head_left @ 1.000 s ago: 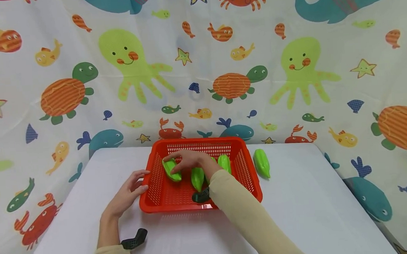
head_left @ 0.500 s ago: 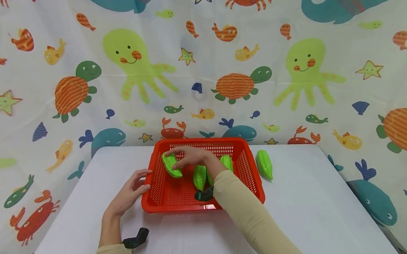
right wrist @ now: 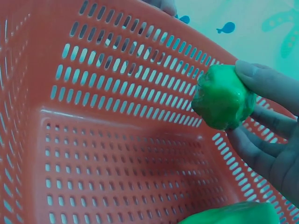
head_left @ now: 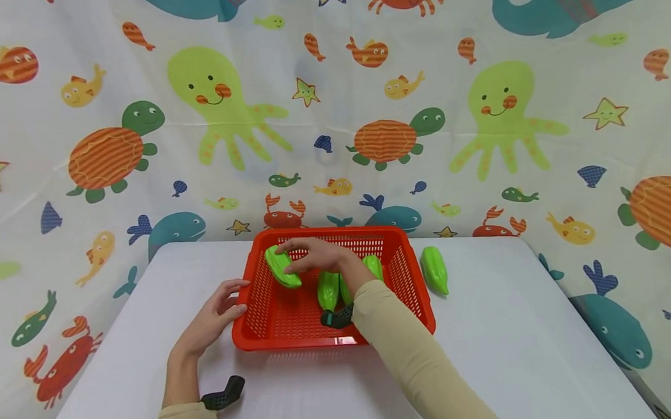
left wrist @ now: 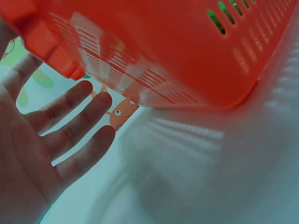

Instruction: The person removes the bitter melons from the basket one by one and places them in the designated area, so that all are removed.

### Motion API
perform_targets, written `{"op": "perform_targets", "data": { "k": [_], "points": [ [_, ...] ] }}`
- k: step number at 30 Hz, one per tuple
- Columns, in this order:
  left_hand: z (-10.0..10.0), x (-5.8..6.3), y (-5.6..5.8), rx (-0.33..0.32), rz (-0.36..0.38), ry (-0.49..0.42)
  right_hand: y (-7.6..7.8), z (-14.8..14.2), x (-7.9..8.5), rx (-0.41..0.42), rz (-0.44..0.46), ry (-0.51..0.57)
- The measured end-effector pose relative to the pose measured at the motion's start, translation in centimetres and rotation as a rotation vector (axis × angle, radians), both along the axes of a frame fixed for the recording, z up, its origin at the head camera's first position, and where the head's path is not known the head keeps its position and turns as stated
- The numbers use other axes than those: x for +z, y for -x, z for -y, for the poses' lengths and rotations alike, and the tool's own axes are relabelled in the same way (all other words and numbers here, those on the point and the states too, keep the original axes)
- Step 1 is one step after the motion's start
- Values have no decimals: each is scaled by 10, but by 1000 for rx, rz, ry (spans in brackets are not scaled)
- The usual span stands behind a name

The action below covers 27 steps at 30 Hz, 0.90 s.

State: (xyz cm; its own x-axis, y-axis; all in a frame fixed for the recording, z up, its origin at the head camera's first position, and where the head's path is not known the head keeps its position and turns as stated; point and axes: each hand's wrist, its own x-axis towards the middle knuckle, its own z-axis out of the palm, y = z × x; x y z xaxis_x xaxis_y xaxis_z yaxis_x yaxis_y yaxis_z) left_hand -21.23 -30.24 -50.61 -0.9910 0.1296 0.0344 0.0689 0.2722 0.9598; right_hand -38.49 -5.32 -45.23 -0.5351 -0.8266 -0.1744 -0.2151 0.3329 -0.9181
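Note:
My right hand (head_left: 320, 255) pinches a long, ridged green fruit (head_left: 278, 267) between thumb and fingers, its exact kind unclear. In the right wrist view the fruit (right wrist: 223, 97) shows its lobed end, raised above the floor of the red perforated basket (right wrist: 135, 163). More of these green fruits (head_left: 328, 292) lie inside the basket, partly hidden by the right arm. At the basket's left rim, my left hand (head_left: 208, 320) rests with its fingertips at the edge. From the left wrist, the fingers (left wrist: 74, 126) look spread and loosely bent beside the basket's outer wall (left wrist: 154, 60).
One more green fruit (head_left: 434, 271) lies on the white table (head_left: 493, 328) just right of the basket. A curtain (head_left: 329, 107) with sea-animal prints hangs behind the table. Black wrist cameras (head_left: 224, 394) are strapped to both wrists.
The right hand and the green fruit in it have risen slightly and moved toward the back left of the basket. The left hand stays at the rim.

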Motion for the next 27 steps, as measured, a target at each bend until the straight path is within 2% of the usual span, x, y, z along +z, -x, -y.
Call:
{"op": "perform_targets", "data": {
  "k": [8,13,21,27],
  "points": [
    [-1,0,-1,4,-2,7,1,-2,-4,36,54,36],
    [-1,0,-2,3,-6,7,-1,-4,0,28,11,40],
    [-2,0,-4,1,-3,2,-2,-9,9,-39,-25,38],
    [-1,0,-4,4,-2,7,-1,-16,17,-64,-93,11]
  ]
}}
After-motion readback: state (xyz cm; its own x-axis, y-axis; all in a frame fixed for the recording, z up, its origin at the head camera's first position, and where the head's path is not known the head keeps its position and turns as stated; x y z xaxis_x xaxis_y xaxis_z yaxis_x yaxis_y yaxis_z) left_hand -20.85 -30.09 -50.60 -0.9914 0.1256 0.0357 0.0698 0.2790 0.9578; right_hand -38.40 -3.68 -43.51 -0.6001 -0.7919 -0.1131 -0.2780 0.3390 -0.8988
